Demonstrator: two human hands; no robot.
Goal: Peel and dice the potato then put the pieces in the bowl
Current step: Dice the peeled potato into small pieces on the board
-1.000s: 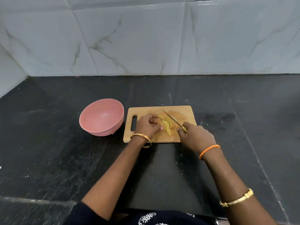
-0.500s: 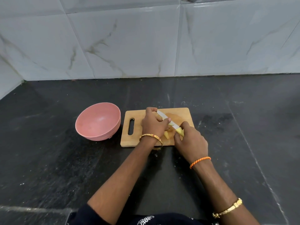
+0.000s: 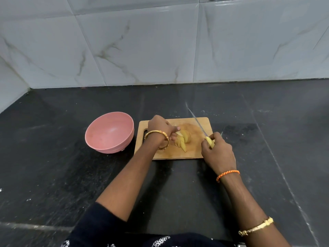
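- One pink round bowl [image 3: 109, 131], left of both hands
- One rectangular wooden cutting board [image 3: 194, 152], under the hands
- One yellow-handled knife [image 3: 200, 127]
- Several pale yellow potato slices [image 3: 183, 140], exact number unclear

A dark speckled stone counter [image 3: 53, 175] meets a glossy wall of white, grey-veined marble tiles [image 3: 142, 47].

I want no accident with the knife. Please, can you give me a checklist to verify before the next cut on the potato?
1. Right hand grips the knife handle: ok.
2. Blade lifted clear of the left hand fingers: ok.
3. Left hand steadies the potato slices: ok.
4. Slices lie on the cutting board, not the counter: ok.
5. Pink bowl beside the board, ready for pieces: ok.
6. Potato fully peeled: cannot tell.
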